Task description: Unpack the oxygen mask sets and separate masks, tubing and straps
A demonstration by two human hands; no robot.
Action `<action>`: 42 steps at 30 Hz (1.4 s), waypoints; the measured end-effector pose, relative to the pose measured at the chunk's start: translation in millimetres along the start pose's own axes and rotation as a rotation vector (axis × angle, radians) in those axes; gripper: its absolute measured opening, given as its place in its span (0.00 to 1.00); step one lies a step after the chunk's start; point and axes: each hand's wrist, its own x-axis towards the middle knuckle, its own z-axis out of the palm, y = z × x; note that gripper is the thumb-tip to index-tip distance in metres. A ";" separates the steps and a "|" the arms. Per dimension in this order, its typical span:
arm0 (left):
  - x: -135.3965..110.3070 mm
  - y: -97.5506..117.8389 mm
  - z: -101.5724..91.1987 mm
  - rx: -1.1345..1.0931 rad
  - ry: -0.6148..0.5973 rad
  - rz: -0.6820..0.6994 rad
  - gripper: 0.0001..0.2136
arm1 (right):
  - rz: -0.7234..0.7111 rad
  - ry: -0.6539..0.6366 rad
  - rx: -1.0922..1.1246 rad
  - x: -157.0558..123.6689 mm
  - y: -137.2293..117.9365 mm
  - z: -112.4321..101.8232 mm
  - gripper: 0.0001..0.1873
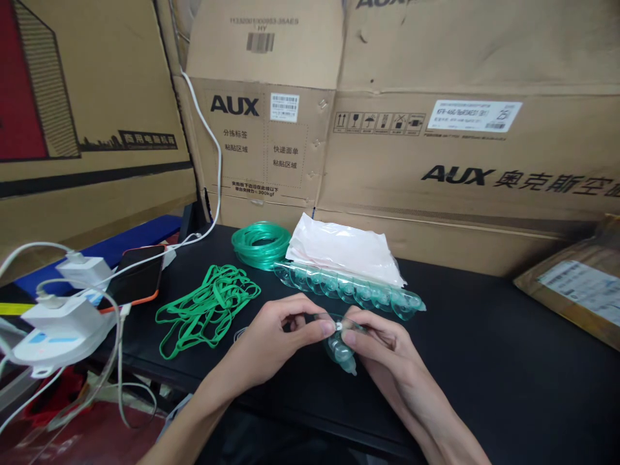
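Above the table's front edge, my left hand (276,339) pinches the near rim of a translucent green plastic face mask (341,354) between thumb and forefinger. My right hand (385,342) is closed on the other side of the same mask, its thumb close to my left thumb. A small whitish piece (338,327) shows between the thumbs; what it is I cannot make out. The mask's pointed end hangs downward, and part of it is covered by my fingers. Just beyond lies a row of nested green masks (349,289).
Behind the nested masks are white plastic packets (343,248) and a coil of green tubing (261,244). Green elastic straps (208,307) lie left of my hands. Further left are a phone (138,274), chargers (62,316) and cables. Cardboard boxes (460,148) wall the back; a wrapped parcel (581,284) sits right.
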 end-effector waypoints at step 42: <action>-2.5 -2.5 12.8 -0.439 -0.178 0.085 0.15 | 0.077 -0.157 0.247 -6.5 -4.6 -2.4 0.09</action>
